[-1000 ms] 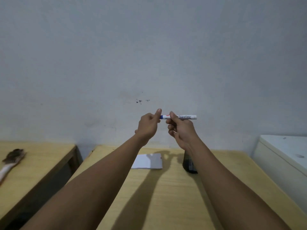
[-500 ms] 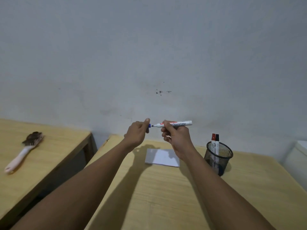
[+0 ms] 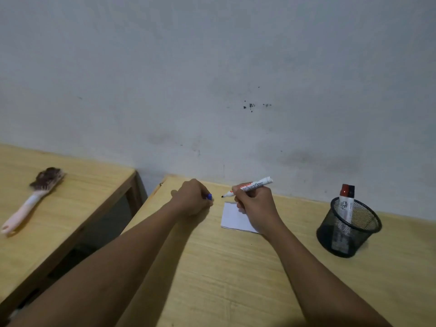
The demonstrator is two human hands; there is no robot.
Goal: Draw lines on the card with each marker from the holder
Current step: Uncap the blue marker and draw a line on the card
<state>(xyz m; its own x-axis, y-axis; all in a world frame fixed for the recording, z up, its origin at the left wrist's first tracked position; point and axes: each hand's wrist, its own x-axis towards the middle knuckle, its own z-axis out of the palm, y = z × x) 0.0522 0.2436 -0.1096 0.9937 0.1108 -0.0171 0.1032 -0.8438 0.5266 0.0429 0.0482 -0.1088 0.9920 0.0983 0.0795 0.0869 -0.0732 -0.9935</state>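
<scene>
The card, a small white rectangle, lies flat on the wooden counter just right of the frame's centre, its right part covered by the person's right hand. That hand is closed around an uncapped marker, white-barrelled with printed lettering. The marker is tilted, its dark tip pointing left and down and hanging just above the card's upper left corner; whether the tip touches anything I cannot tell. Its back end points up and right toward the wall.

The left hand rests just left of the card, curled into a fist around a small blue cap, which peeks out on the side facing the marker tip. The two hands are near each other but apart.

At the right of the frame stands the holder, a black mesh cup, upright on the counter, well apart from the card. Two more markers stand in it side by side, one with a red cap and one with a black cap, both leaning slightly.

At the left of the frame a second wooden counter is separated from the first by a dark gap. A brush with a pale handle and dark bristles lies on it.
</scene>
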